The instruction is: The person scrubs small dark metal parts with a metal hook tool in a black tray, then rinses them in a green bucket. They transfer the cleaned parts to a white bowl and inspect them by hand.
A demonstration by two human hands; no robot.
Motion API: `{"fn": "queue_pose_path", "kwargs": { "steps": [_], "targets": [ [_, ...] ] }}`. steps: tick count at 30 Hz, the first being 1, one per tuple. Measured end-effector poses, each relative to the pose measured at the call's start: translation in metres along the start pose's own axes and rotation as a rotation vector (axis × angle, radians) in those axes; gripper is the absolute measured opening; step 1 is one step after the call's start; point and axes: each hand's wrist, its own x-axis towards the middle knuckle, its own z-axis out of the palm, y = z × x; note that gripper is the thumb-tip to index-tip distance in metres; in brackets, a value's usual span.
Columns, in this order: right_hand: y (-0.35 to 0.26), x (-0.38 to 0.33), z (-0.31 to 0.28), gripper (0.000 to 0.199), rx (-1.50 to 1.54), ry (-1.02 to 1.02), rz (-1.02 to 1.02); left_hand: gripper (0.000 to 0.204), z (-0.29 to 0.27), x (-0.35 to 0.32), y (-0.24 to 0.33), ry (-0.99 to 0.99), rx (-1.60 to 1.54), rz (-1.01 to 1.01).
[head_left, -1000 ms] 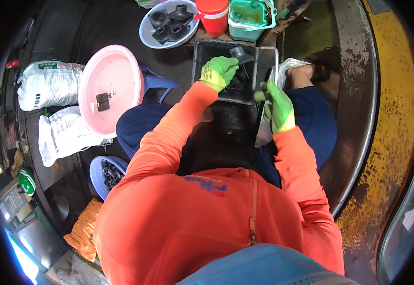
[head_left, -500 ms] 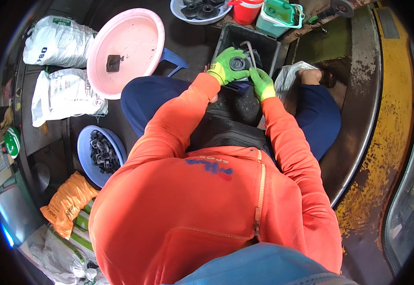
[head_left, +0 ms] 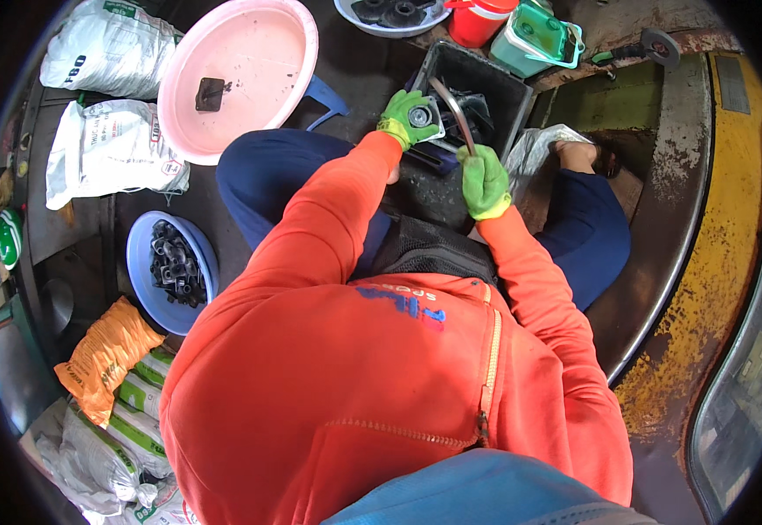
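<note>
My left hand (head_left: 401, 121), in a green glove, is closed on a dark plastic part (head_left: 423, 114) with a round socket in a squarish flange. It holds the part over the left side of a black crate (head_left: 517, 87). My right hand (head_left: 486, 178), also gloved, is closed around the lower end of a curved metal tool (head_left: 456, 110). The tool's far end reaches up over the crate, a short gap to the right of the part. Inside the crate lie dark pieces (head_left: 471, 112), partly hidden behind the tool.
A pink basin (head_left: 250, 52) with a black square piece stands at upper left, beside white sacks (head_left: 114, 144). A blue basin (head_left: 143, 278) holds several black parts. Beyond the crate are a red container (head_left: 479, 22) and a green-lidded box (head_left: 521, 54). A yellow metal edge (head_left: 722, 236) runs along the right.
My right hand has drawn back from the part, down towards me, with the tool. My left hand has shifted left with the part. The whole view has moved slightly.
</note>
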Motion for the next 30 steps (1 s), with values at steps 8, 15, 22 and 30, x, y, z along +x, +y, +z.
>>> {"fn": "queue_pose_path", "kwargs": {
  "steps": [8, 15, 22, 30],
  "targets": [
    [0.025, 0.005, 0.009, 0.040, -0.199, -0.090, 0.106, 0.059, 0.001, -0.005, -0.003, 0.216, -0.082, 0.179],
    [0.030, -0.001, 0.010, 0.039, -0.408, -0.202, 0.256, 0.069, 0.000, -0.006, -0.001, 0.029, -0.202, 0.068],
    [0.028, -0.007, 0.005, 0.040, -0.421, -0.280, 0.382, 0.066, -0.009, -0.009, 0.012, 0.038, -0.027, 0.048],
    [0.039, -0.005, 0.010, 0.045, -0.409, -0.265, 0.469, 0.068, -0.018, -0.008, 0.017, -0.063, -0.030, 0.020]
  ]
}}
